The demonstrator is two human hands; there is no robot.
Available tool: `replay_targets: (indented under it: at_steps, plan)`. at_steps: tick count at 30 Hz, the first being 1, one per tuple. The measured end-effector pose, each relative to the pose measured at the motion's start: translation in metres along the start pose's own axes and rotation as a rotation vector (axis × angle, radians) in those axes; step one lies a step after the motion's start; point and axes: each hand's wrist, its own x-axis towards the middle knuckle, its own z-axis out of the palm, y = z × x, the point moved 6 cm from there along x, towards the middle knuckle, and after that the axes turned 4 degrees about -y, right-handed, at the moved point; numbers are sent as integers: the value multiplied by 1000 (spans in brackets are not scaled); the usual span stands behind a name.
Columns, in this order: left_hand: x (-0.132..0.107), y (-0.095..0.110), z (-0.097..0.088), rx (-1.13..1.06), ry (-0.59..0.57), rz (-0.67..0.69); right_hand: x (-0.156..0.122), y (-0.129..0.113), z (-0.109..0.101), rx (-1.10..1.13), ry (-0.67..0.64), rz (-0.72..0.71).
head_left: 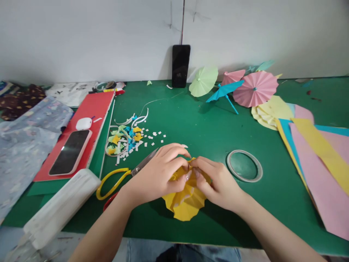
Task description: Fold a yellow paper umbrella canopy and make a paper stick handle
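A pleated yellow paper disc [188,203] with a scalloped edge is pinched between my two hands above the green table. My left hand [166,167] grips its upper left part with bent fingers and thumb. Facing it, my right hand [215,182] pinches the upper middle of the paper between thumb and fingers. The fingertips meet near the centre, hiding that part of the folds. Under my left wrist lie scissors [116,182] with yellow and red handles, their blades partly covered by the hand. A roll of tape [244,166] lies to the right of my right hand.
Paper scraps [127,136] lie at left of centre. Finished paper umbrellas [256,89] and stacked yellow discs [272,111] are at the back right, coloured sheets [321,171] at right. A phone [180,65] leans on the wall; another phone [71,152] rests on a red folder [94,109]. A white case [62,207] lies front left.
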Motion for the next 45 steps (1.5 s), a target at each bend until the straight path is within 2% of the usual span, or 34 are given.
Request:
replay_targets:
  at_steps: [16,25,29,34,37,40,45]
  plan:
    - [1,1,0,47,32,51,-1,-3,0,-26,4,-24]
    - [2,0,2,45,22,37,0,-3,0,-12,15,-19]
    - [0,0,-1,29,42,37,0,-1,-3,10,43,5]
    - [-3,-2,-16,-74,140,61,1,4,-8,73,96,67]
    - [-5,-16,-31,-144,268,2,3,10,-11,112,116,111]
    - [-9,-43,-44,-126,420,-160,6,15,-16,133,143,143]
    - [-9,-72,-45,-28,485,-238,14,22,-27,142,219,150]
